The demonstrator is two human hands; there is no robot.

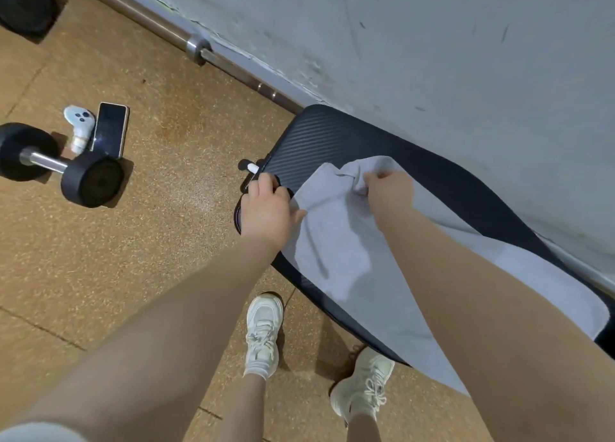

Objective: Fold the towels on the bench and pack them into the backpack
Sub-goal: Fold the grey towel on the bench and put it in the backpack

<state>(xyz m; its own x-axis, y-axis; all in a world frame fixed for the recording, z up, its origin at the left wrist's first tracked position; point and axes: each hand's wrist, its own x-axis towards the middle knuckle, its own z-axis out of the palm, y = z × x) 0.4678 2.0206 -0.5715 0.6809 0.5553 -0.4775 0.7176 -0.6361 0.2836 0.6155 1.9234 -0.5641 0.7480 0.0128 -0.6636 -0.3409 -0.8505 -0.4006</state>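
Note:
A pale grey towel point(346, 252) lies spread along the black padded bench point(332, 135), which runs from the centre to the lower right. My left hand point(266, 208) pinches the towel's near-left corner at the bench's edge. My right hand point(387, 189) grips a bunched fold of the towel's far end, lifted slightly off the pad. No backpack is in view.
A dumbbell point(60, 167), a phone point(109, 130) and a white controller point(78, 125) lie on the cork-coloured floor at the left. A barbell point(199, 47) runs along the base of the grey wall. My two white shoes point(263, 333) stand by the bench.

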